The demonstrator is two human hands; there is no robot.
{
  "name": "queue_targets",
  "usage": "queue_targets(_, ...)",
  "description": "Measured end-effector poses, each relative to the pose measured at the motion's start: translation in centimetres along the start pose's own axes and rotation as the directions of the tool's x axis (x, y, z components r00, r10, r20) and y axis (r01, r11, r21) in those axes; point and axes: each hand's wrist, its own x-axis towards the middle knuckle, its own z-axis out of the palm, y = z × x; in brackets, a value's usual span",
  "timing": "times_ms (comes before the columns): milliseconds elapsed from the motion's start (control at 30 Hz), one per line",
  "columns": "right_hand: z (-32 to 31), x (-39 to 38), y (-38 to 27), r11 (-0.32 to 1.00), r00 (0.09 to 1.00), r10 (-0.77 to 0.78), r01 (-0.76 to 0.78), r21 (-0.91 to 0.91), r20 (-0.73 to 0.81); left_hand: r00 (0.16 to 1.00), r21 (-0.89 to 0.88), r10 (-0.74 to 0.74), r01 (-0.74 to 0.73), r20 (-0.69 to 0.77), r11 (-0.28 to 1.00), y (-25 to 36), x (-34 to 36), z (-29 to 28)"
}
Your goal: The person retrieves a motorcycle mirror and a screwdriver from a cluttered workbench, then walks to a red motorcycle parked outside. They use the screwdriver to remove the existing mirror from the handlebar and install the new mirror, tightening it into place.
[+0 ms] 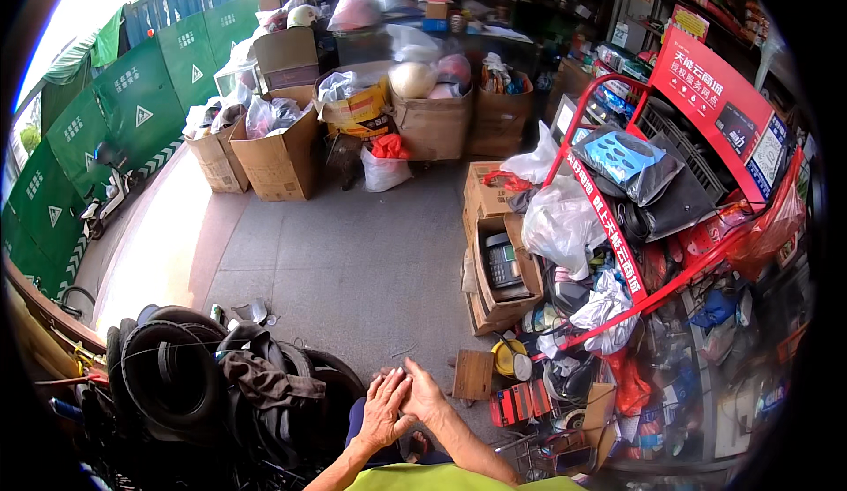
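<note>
My left hand [384,409] and right hand [422,391] press together over my lap, grasping nothing, beside stacked black tyres [168,372] on the concrete floor [353,262].

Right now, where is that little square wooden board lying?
In the head view, the wooden board lies on the grey floor just right of the person's joined hands, the left hand and right hand, beside a round yellow container.

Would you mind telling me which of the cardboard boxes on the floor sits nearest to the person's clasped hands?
The open box with the grey card machine inside, just ahead and right of the clasped hands. The other boxes stand far back by the green fence and shelves.
</note>
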Motion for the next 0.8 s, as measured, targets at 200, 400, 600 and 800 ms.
queue_targets(200,2.4,4.8,-12.7,0.958,0.958,-0.285,0.285,0.025,-0.021,0.727,0.202,-0.686,0.67,0.013,0.714,-17.2,-1.7,-0.3)
queue_targets(400,3.4,14.9,-25.3,0.904,0.877,-0.424,0.425,-0.048,-0.226,0.463,0.007,-0.86,0.881,-0.212,0.473,-28.2,8.4,-5.7)
queue_targets(600,14.9,18.9,-35.1,0.771,0.805,-0.585,0.516,-0.375,-0.095,0.716,0.08,-0.697,0.696,-0.014,0.713,-34.6,32.6,-8.9)
queue_targets(800,10.0,24.6,-45.8,0.775,0.716,-0.604,0.427,-0.466,-0.349,0.933,0.024,-0.279,0.281,0.227,0.959,-34.8,57.8,-5.6)
